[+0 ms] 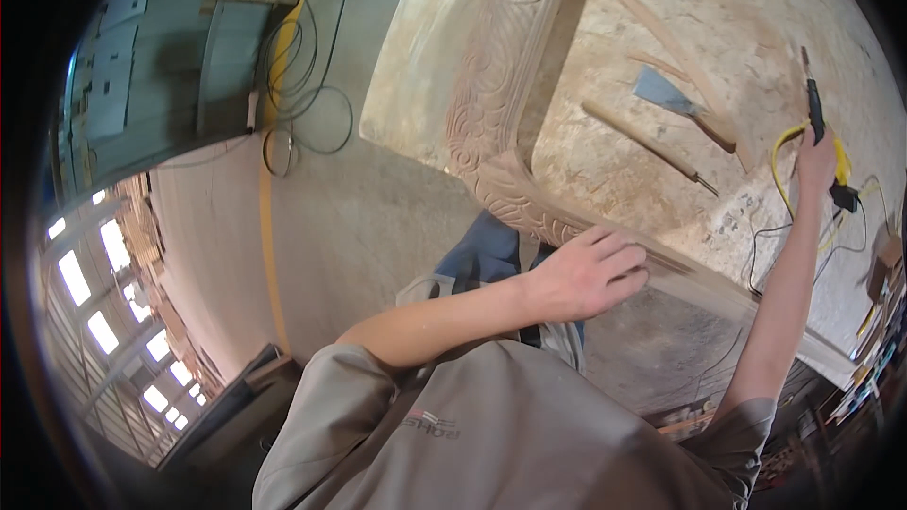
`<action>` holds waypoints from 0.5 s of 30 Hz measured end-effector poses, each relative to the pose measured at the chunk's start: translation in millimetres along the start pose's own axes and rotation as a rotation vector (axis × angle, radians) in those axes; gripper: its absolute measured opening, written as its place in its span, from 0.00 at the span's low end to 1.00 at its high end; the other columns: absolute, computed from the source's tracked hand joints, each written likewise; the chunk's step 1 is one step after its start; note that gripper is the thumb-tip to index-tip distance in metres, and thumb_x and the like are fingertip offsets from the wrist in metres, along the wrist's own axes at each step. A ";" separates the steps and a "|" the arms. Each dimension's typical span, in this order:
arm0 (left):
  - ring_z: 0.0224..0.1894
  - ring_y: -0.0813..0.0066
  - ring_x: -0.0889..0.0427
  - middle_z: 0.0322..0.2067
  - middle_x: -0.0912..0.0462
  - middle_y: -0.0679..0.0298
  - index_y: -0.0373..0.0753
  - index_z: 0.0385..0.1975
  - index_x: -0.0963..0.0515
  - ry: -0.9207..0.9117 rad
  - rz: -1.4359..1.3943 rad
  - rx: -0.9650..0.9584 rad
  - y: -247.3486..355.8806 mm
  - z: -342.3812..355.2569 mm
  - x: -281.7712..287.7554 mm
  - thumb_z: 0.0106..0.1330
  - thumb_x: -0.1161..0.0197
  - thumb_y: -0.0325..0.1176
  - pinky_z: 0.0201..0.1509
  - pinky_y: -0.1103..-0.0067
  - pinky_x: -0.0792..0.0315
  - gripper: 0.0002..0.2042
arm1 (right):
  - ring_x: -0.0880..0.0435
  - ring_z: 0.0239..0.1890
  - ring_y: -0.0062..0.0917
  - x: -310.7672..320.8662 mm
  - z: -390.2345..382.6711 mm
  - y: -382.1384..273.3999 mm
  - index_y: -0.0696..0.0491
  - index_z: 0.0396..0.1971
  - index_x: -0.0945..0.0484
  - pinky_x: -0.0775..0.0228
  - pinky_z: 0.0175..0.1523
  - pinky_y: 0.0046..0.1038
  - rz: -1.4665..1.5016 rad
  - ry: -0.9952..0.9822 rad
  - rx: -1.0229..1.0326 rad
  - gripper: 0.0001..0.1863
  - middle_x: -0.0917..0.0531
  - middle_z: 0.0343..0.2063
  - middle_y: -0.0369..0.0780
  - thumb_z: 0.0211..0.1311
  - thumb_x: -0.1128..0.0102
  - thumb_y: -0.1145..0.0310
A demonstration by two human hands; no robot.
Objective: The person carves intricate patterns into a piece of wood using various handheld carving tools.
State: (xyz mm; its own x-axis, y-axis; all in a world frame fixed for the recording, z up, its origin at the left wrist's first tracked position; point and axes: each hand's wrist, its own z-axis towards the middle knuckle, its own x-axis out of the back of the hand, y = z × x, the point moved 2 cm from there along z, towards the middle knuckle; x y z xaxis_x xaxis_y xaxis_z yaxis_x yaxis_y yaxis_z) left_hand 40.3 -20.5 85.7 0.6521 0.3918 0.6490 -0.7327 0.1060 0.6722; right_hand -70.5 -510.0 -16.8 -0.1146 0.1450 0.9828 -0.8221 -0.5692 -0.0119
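Workbench (661, 0) carries our carved wooden frame (491, 123), whose scrolls look cut along the long rail and round the corner, while the plain rail beyond seems left to do. Our left hand (590, 274) lies open and flat on that rail. Our right hand (817, 162) is closed around a dark corded power tool (812, 104), lifted off the wood. A scraper (675, 99) and a chisel (647, 146) lie idle.

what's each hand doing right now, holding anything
Left hand: open, fingers spread flat on the carved wooden frame, gripping nothing.
Right hand: closed around a dark slim power tool with a yellow cord.
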 end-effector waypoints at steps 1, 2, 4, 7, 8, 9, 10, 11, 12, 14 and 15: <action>0.50 0.58 0.21 0.46 0.22 0.58 0.37 0.45 0.20 0.002 -0.025 0.007 6.8 -5.4 -2.4 0.55 0.38 0.29 0.53 0.66 0.25 0.16 | 0.19 0.55 0.53 -3.5 12.8 18.8 0.57 0.61 0.24 0.28 0.59 0.46 -0.001 0.000 0.016 0.29 0.17 0.51 0.55 0.71 0.43 0.49; 0.50 0.59 0.21 0.46 0.22 0.58 0.37 0.45 0.20 -0.004 -0.044 0.025 11.9 -12.6 -4.0 0.55 0.38 0.29 0.53 0.67 0.26 0.16 | 0.19 0.55 0.53 -12.8 20.6 27.3 0.56 0.61 0.24 0.28 0.59 0.46 0.008 -0.010 0.033 0.30 0.17 0.52 0.55 0.72 0.45 0.47; 0.49 0.60 0.21 0.45 0.22 0.58 0.37 0.44 0.20 -0.018 -0.060 0.070 14.9 -23.8 -6.3 0.54 0.37 0.29 0.52 0.67 0.26 0.16 | 0.19 0.56 0.52 -23.1 28.0 35.7 0.56 0.60 0.24 0.28 0.59 0.46 -0.019 -0.058 0.052 0.29 0.17 0.52 0.55 0.72 0.45 0.47; 0.47 0.60 0.21 0.44 0.23 0.59 0.38 0.43 0.20 -0.057 -0.107 0.120 14.5 -34.8 -9.3 0.52 0.36 0.28 0.50 0.68 0.26 0.16 | 0.19 0.56 0.53 -24.0 28.9 43.2 0.56 0.58 0.23 0.28 0.59 0.45 -0.020 -0.078 0.042 0.29 0.17 0.52 0.55 0.72 0.45 0.46; 0.45 0.60 0.21 0.43 0.23 0.59 0.38 0.43 0.20 -0.080 -0.143 0.141 13.1 -37.2 -9.9 0.51 0.35 0.27 0.49 0.68 0.26 0.16 | 0.19 0.55 0.53 -17.1 27.1 39.9 0.57 0.58 0.22 0.28 0.58 0.45 0.008 -0.058 -0.005 0.29 0.16 0.51 0.55 0.72 0.45 0.46; 0.45 0.60 0.21 0.43 0.23 0.59 0.38 0.43 0.20 -0.067 -0.151 0.138 11.1 -41.1 -7.7 0.51 0.35 0.27 0.49 0.68 0.26 0.16 | 0.18 0.54 0.53 -7.7 25.3 37.7 0.57 0.57 0.22 0.27 0.57 0.45 0.035 -0.036 -0.053 0.29 0.16 0.51 0.56 0.72 0.45 0.47; 0.45 0.60 0.22 0.43 0.23 0.59 0.38 0.43 0.20 -0.052 -0.184 0.179 7.7 -47.2 -3.0 0.49 0.33 0.27 0.48 0.68 0.26 0.18 | 0.17 0.52 0.53 1.3 18.5 35.3 0.58 0.56 0.21 0.26 0.56 0.45 0.097 0.009 -0.064 0.27 0.15 0.48 0.56 0.72 0.43 0.50; 0.44 0.59 0.22 0.42 0.23 0.60 0.38 0.43 0.20 -0.032 -0.226 0.204 5.0 -49.8 2.4 0.47 0.32 0.26 0.48 0.68 0.26 0.19 | 0.17 0.52 0.53 16.9 13.7 39.7 0.58 0.56 0.21 0.26 0.56 0.45 0.072 0.030 -0.062 0.27 0.15 0.48 0.56 0.72 0.43 0.50; 0.45 0.58 0.21 0.42 0.22 0.60 0.39 0.44 0.20 -0.047 -0.251 0.231 0.9 -51.7 6.6 0.45 0.31 0.25 0.47 0.67 0.25 0.21 | 0.16 0.51 0.52 21.3 3.7 42.8 0.58 0.56 0.21 0.26 0.56 0.44 0.106 0.092 0.037 0.25 0.15 0.48 0.55 0.71 0.41 0.53; 0.44 0.58 0.20 0.43 0.21 0.60 0.39 0.45 0.20 -0.003 -0.217 0.246 -8.6 -67.5 10.0 0.45 0.31 0.25 0.46 0.66 0.25 0.22 | 0.15 0.50 0.49 38.9 -23.8 27.9 0.58 0.55 0.21 0.25 0.55 0.41 0.208 0.109 0.118 0.23 0.14 0.46 0.54 0.69 0.37 0.58; 0.44 0.57 0.20 0.44 0.21 0.60 0.39 0.45 0.20 0.033 -0.160 0.276 -12.1 -76.5 14.8 0.44 0.31 0.25 0.45 0.66 0.25 0.22 | 0.14 0.50 0.48 51.7 -46.5 -3.2 0.58 0.56 0.21 0.25 0.55 0.40 0.278 0.069 0.101 0.22 0.14 0.46 0.54 0.68 0.35 0.60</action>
State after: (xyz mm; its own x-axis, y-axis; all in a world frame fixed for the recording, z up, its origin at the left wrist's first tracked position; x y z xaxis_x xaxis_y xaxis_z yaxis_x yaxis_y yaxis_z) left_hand 44.0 54.0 59.9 0.7447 0.4203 0.5184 -0.5381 -0.0813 0.8390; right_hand -99.8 -463.0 25.4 -0.3684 0.0252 0.9293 -0.6946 -0.6719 -0.2571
